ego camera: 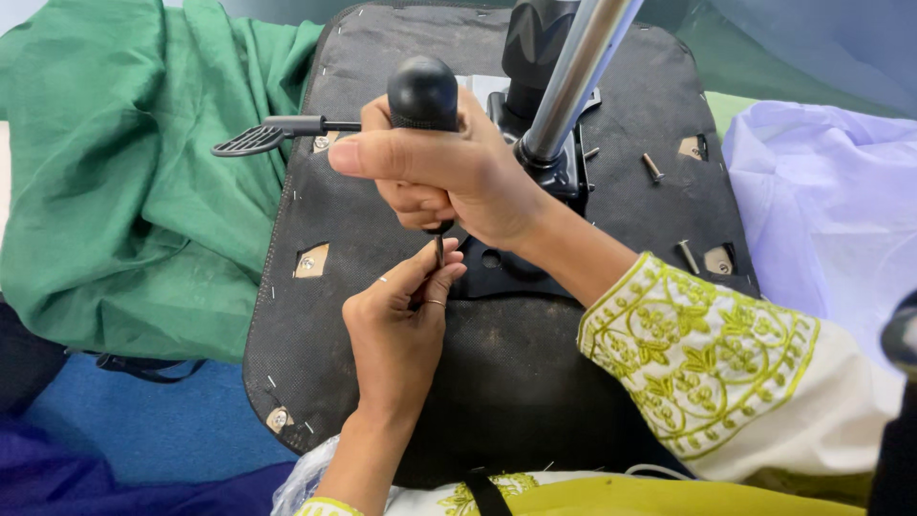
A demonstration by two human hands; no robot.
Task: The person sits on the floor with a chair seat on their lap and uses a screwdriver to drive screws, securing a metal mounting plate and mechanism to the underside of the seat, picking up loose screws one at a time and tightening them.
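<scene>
Fingers of our left hand pinch the screwdriver shaft, directly beneath our right hand, whose fingers wrap its black handle over the seat base.

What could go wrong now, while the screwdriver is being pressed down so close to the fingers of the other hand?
1. The left hand pinches right at the tip of the screwdriver; if the tip slips, it may stab the fingers.
2. Loose screws lie on the tilted chair seat underside and could roll off.
3. The right hand pushes beside the metal column, so a slip may knock the knuckles against it.
</scene>
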